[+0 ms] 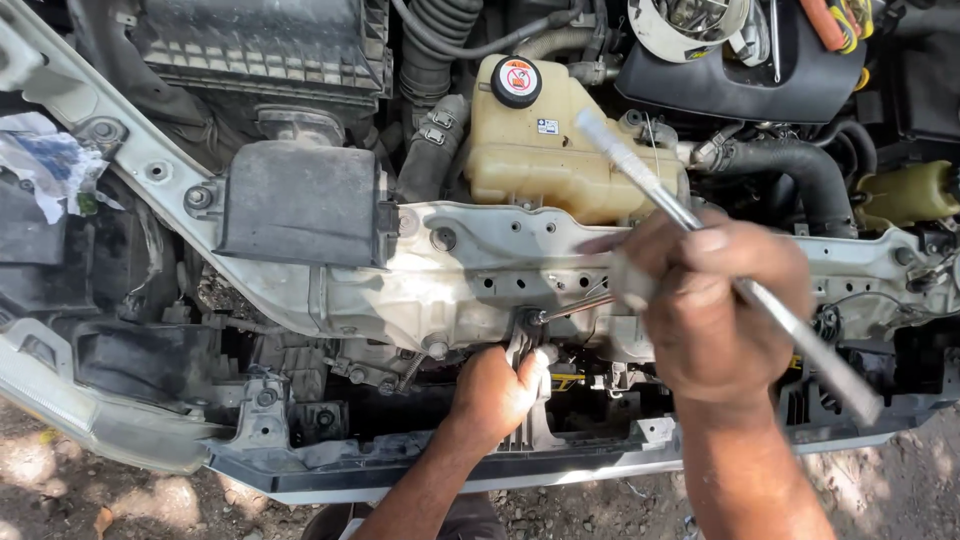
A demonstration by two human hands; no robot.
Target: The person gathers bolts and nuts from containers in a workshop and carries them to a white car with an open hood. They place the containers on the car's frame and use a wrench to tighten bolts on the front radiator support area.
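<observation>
Behind the front crossmember (470, 270) sit a cream coolant tank (545, 140) with a black cap and a black box (300, 205) toward its left end; black hoses (800, 165) crowd the right. Your right hand (715, 300) is fisted around a long metal bar (700, 235), angled across the crossmember's middle. Your left hand (495, 390) curls around the latch bracket (522, 335) under its lower edge.

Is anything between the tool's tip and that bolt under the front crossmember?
Nothing visible. The long metal tool in the right hand reaches the bolt on the white crossmember; the left hand grips the bracket just below, beside the tip.
</observation>
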